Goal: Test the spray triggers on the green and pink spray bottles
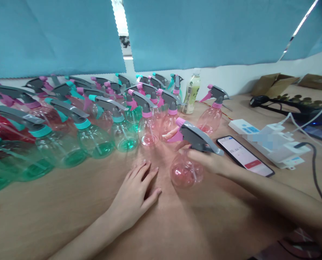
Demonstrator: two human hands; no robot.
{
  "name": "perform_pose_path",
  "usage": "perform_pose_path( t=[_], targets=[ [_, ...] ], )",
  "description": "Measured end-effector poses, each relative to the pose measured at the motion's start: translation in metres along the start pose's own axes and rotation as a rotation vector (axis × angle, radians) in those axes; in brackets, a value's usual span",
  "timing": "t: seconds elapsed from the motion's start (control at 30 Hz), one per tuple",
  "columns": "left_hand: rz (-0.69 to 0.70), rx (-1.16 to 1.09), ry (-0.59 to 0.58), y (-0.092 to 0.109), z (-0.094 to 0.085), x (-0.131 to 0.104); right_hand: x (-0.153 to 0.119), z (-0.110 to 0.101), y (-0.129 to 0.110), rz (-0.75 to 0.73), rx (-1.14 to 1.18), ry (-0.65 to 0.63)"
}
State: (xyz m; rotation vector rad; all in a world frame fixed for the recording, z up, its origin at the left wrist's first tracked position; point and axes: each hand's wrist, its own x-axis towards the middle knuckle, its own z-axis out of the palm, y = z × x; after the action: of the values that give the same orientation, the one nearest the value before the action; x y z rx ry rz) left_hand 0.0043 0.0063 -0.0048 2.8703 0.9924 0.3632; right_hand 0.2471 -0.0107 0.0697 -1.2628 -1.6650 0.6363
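My right hand is wrapped round the neck of a pink spray bottle with a grey and pink trigger head, its index finger stretched along the trigger. The bottle stands slightly tilted near the middle of the wooden table. To its left, my left hand lies on the table with fingers spread, holding nothing. Behind the hands stand several spray bottles, among them a green one with a teal collar and a pink one with a pink collar.
Right of the held bottle lie a phone with a running timer and a white power strip with plugs and cables. A drink bottle stands by the blue curtain. Cardboard boxes sit at the back right.
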Motion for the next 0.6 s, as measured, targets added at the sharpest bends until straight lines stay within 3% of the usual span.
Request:
perform_pose_path(
  t=[0.6],
  targets=[
    [0.005,0.023,0.000,0.0003,0.0006,0.0001,0.0005,0.0002,0.0018,-0.058,0.046,-0.015]
  ],
)
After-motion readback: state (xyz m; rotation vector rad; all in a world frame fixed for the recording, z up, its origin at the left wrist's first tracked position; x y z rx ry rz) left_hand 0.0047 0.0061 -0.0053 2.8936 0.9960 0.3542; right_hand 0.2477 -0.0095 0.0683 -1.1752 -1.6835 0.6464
